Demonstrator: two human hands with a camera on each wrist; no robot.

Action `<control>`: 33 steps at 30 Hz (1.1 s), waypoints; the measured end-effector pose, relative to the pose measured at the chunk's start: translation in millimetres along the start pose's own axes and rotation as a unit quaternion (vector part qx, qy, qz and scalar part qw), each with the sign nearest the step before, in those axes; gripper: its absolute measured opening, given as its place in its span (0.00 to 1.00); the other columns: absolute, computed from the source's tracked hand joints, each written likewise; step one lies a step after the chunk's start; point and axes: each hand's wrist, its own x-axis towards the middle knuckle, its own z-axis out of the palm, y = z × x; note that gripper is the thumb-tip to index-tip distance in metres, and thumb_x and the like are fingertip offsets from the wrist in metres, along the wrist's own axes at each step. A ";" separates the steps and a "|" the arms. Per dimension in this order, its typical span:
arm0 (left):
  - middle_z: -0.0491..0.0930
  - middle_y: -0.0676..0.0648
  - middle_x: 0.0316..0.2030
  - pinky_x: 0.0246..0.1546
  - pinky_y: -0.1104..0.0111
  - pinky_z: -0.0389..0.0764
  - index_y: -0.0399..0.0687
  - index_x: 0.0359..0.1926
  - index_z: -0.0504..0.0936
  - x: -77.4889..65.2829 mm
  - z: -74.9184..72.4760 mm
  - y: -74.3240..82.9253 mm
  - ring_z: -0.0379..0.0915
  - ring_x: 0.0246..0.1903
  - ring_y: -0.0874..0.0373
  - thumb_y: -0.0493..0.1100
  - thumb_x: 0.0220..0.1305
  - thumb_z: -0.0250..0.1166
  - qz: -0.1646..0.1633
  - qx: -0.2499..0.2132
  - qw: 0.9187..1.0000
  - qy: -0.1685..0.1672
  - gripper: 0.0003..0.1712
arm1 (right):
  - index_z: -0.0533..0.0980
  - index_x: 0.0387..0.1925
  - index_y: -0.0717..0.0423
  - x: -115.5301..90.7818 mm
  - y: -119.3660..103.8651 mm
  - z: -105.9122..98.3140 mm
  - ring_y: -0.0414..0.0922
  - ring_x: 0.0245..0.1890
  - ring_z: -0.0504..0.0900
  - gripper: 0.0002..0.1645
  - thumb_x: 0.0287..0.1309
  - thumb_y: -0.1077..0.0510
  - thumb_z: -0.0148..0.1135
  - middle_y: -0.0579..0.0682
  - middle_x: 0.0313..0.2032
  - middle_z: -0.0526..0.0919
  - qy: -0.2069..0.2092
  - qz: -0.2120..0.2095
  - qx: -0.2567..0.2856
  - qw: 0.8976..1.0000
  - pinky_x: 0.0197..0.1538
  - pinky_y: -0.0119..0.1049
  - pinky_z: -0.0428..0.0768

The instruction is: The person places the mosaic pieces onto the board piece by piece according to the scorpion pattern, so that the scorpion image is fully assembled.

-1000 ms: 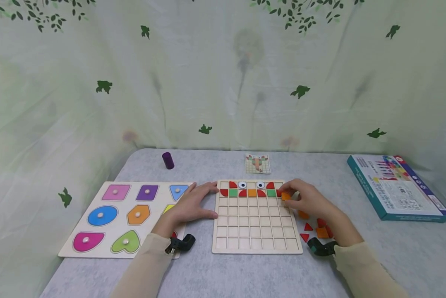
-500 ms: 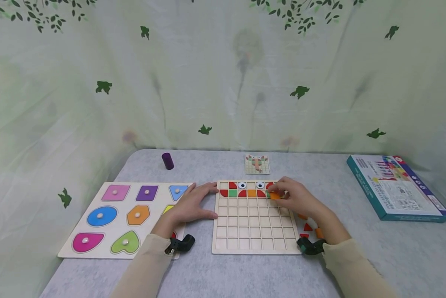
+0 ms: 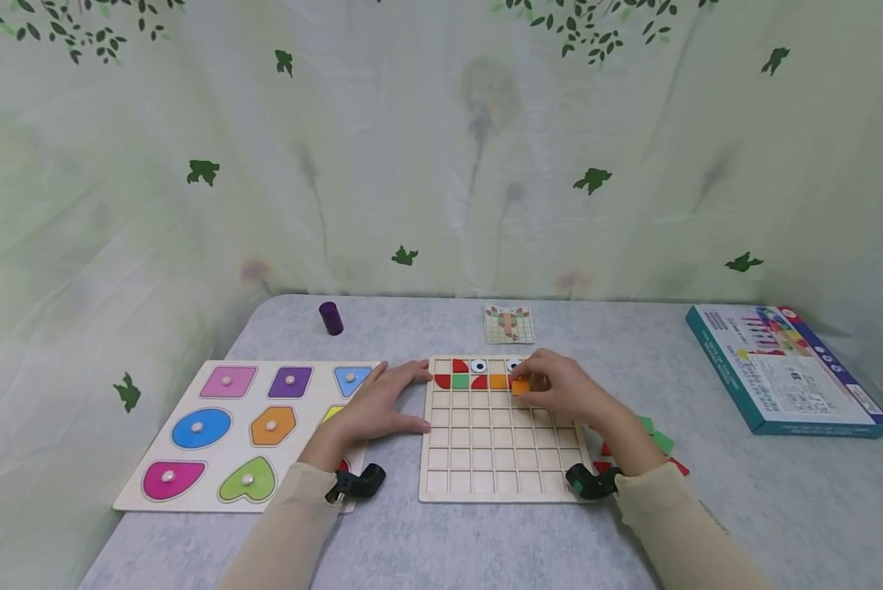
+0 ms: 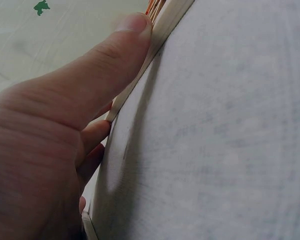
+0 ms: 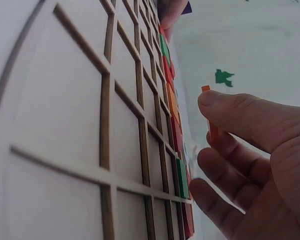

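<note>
Between thumb and fingers, my right hand [image 3: 565, 383] pinches an orange square tile [image 3: 520, 387] above the upper rows of the wooden grid board [image 3: 508, 487]. In the right wrist view the tile [image 5: 205, 88] is seen edge-on, apart from the board. The board's top two rows hold red, green, orange and eye tiles, some covered by the right hand. At the board's left edge my left hand [image 3: 385, 406] rests with fingers extended. The left wrist view shows its thumb [image 4: 125, 40] and fingertips touching that edge.
Loose red and green tiles [image 3: 663, 442] lie right of the board, partly behind the right forearm. Left is a knobbed shape puzzle [image 3: 238, 448], partly under the left arm. Behind are a pattern card [image 3: 509, 325] and a purple cylinder [image 3: 331, 318]; a flat box [image 3: 788, 369] lies far right.
My right hand has carried the orange tile leftward over the board, from its right edge to beside the placed orange tile. The left hand has stayed in place.
</note>
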 end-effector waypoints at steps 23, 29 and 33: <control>0.60 0.55 0.76 0.80 0.48 0.34 0.57 0.68 0.71 -0.5 0.3 0.1 0.51 0.78 0.55 0.63 0.51 0.75 -0.001 -0.007 1.000 0.000 0.45 | 0.83 0.42 0.46 11.6 -4.6 21.0 0.42 0.34 0.72 0.13 0.54 0.56 0.74 0.45 0.34 0.77 -0.004 -0.006 -0.036 0.999 0.38 0.34 0.73; 0.60 0.54 0.76 0.80 0.48 0.35 0.56 0.68 0.71 -1.5 -0.2 1.4 0.51 0.78 0.55 0.62 0.52 0.75 -0.002 -0.007 1.000 0.000 0.45 | 0.83 0.43 0.47 12.1 -5.4 24.3 0.41 0.34 0.72 0.14 0.53 0.57 0.74 0.45 0.35 0.77 0.001 -0.017 -0.040 0.999 0.39 0.34 0.74; 0.60 0.54 0.76 0.80 0.48 0.35 0.56 0.68 0.71 -1.0 0.0 1.2 0.51 0.78 0.55 0.63 0.52 0.75 -0.001 -0.006 1.000 0.000 0.45 | 0.83 0.43 0.47 12.4 -5.1 26.0 0.40 0.35 0.73 0.14 0.53 0.56 0.74 0.45 0.36 0.78 0.003 -0.017 -0.048 0.999 0.40 0.34 0.75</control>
